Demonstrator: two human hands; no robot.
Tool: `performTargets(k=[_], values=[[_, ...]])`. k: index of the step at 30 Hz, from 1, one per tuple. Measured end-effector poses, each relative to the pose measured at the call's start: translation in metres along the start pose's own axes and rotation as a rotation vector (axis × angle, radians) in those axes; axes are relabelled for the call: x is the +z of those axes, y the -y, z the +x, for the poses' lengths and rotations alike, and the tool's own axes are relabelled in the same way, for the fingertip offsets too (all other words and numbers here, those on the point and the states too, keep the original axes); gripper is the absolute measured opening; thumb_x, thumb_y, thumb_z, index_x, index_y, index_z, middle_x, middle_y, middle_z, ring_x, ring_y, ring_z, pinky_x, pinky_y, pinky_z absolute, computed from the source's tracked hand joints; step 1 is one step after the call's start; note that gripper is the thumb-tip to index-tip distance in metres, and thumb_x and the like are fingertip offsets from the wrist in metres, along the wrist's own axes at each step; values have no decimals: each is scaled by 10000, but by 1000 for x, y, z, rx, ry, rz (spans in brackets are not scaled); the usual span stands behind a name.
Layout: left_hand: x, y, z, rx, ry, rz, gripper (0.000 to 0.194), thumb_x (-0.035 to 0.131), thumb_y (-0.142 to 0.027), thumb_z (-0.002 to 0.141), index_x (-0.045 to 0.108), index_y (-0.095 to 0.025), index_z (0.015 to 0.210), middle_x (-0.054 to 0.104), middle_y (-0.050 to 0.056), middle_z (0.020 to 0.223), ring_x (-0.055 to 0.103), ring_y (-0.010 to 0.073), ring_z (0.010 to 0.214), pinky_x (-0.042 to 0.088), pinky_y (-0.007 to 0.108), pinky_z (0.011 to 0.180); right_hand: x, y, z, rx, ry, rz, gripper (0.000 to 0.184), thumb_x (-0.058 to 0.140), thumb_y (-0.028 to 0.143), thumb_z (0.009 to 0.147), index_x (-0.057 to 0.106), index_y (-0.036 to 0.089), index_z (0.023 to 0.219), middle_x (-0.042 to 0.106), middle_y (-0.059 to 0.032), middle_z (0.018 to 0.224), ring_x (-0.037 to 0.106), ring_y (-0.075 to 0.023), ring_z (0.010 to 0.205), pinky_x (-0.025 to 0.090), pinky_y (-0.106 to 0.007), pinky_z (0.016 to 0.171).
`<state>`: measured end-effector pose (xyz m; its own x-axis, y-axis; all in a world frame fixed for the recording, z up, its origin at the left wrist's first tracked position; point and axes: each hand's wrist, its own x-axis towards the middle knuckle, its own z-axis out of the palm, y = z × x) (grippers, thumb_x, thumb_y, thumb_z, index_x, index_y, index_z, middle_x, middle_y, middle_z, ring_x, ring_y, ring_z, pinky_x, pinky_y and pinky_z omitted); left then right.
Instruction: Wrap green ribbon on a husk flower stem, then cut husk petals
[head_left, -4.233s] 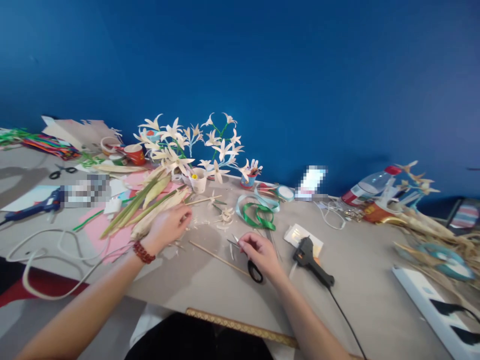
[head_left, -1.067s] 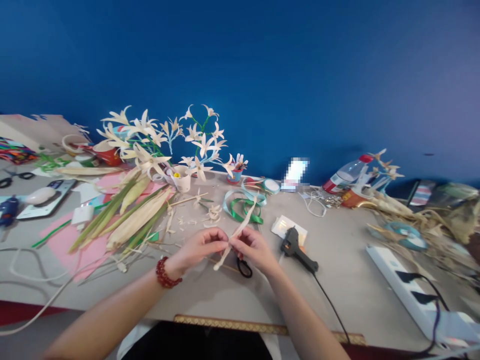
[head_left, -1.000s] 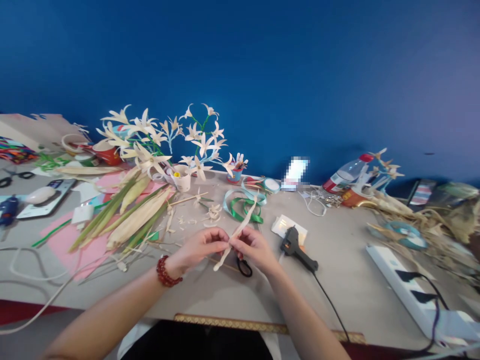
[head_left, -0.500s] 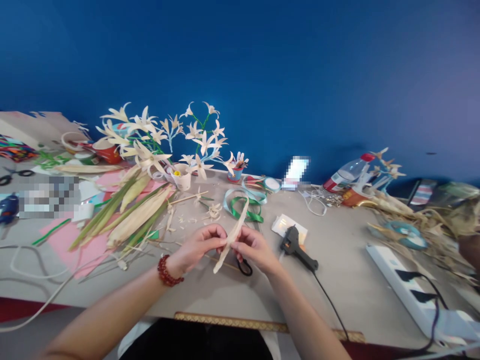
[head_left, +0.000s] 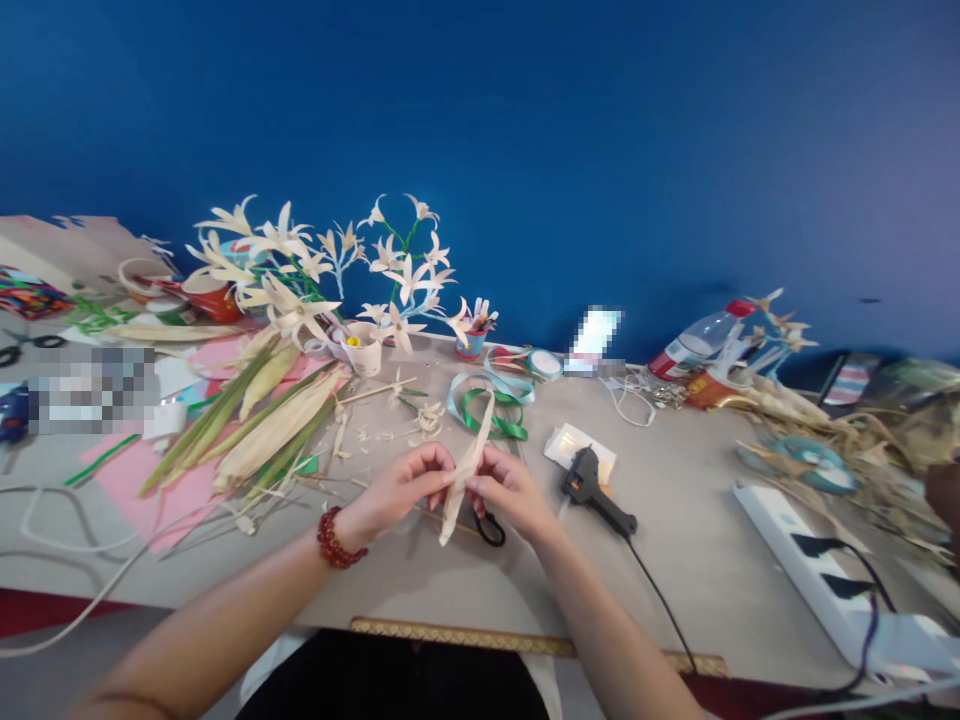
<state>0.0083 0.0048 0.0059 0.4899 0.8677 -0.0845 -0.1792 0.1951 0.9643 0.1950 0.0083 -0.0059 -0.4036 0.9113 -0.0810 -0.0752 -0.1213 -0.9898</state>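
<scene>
A pale strip of corn husk [head_left: 466, 467] is pinched between my two hands over the middle of the table. My left hand [head_left: 409, 488] grips its left edge with thumb and fingers closed. From the other side my right hand [head_left: 512, 492] holds it the same way. The husk slants, its narrow tip pointing away from me and its other end toward me. Beneath the right hand shows the black handle of scissors [head_left: 490, 530], the rest mostly hidden. Just beyond the husk lies a loop of green ribbon [head_left: 514, 432].
A black glue gun [head_left: 596, 495] lies right of my hands, its cord running off the front edge. Farther right is a white power strip [head_left: 795, 570]. Corn husks [head_left: 281, 430] lie at left, before husk flowers [head_left: 289, 310] in a paper cup [head_left: 364, 355]. A plastic bottle [head_left: 694, 345] leans at back right.
The husk's near end has shifted slightly right and the strip stands a little steeper. Both hands keep their pinch on it, nearly in place.
</scene>
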Motion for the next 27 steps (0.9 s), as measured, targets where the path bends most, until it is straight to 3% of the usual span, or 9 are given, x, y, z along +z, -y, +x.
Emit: performTargets(k=[8,14,23,27], values=[[3,-5,-1,-32,-8,101,226,675,-342,792,571,-146,829,577,-10,727,529,98,638,414,229,608,-1,-2,-2,-10,14,-65,95,619,258,736,567,181,756,515,42,617,469,-94,467,398,-206,440],[2,-5,0,-77,61,85,245,638,-373,815,580,-138,779,518,-20,669,481,92,604,388,226,574,-5,-2,-1,-111,78,-195,123,616,279,766,612,165,811,552,12,705,494,-129,639,401,-238,606],[0,-5,1,-54,37,93,243,693,-348,766,560,-145,758,527,-17,695,489,97,625,396,227,586,-6,0,-1,-130,73,-241,119,612,283,758,585,168,764,499,24,670,436,-118,602,352,-223,556],[1,-4,1,-52,17,105,264,678,-371,779,532,-152,758,528,-19,667,488,99,607,397,227,570,-6,-2,-1,-73,48,-183,90,609,251,741,560,176,744,479,41,617,420,-98,514,336,-208,485]])
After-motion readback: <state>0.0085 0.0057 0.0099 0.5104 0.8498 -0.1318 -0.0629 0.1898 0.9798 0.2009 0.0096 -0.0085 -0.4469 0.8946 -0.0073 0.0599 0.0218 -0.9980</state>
